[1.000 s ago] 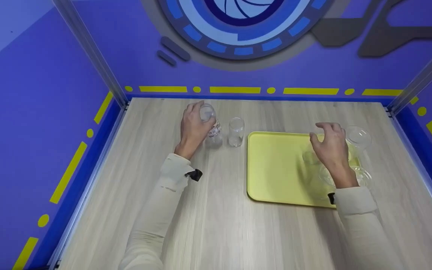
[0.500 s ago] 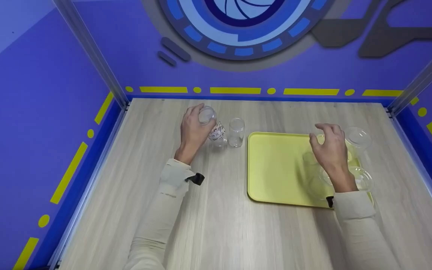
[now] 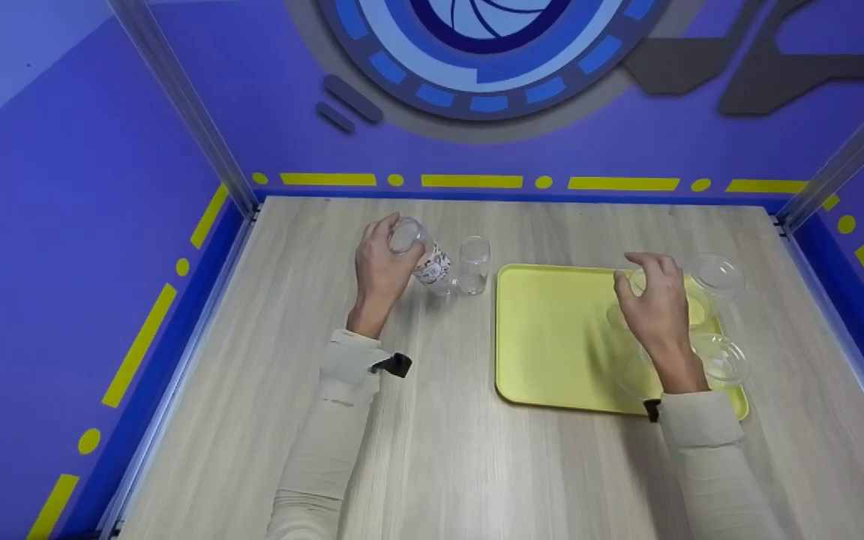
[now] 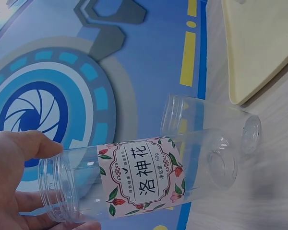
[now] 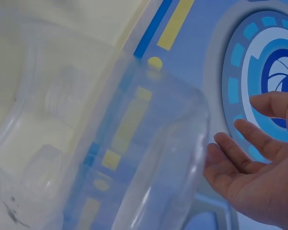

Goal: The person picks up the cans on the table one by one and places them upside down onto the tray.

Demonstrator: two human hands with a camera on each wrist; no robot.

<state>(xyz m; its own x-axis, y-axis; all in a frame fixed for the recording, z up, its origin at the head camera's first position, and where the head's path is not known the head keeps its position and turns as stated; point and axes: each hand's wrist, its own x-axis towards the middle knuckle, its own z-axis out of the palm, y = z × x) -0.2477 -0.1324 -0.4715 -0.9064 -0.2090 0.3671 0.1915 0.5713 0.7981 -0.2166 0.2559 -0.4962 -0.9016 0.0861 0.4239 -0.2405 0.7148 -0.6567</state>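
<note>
My left hand (image 3: 379, 266) grips a clear jar (image 3: 433, 268) round its neck. The jar leans, its base to the right, above or on the table. In the left wrist view the jar (image 4: 141, 177) shows a threaded rim and a pink floral label with Chinese characters; the thumb and fingers curl round that rim. Close by on the right stands a second clear jar (image 3: 475, 268), without a label. Over the right part of the yellow tray (image 3: 548, 337) is my right hand (image 3: 655, 307), fingers loosely bent and holding nothing, also in the right wrist view as an apart-fingered hand (image 5: 259, 167).
Several clear plastic containers lie on and beside the tray's right part, partly hidden by my right hand: one container (image 3: 721, 358) at the tray's right edge, another round one (image 3: 717, 275) behind. A large blurred clear container (image 5: 158, 158) fills much of the right wrist view.
The labelled jar has tilted, its base swinging right towards the second jar, while my left hand has shifted slightly left and nearer. My right hand has drifted slightly nearer and left.
</note>
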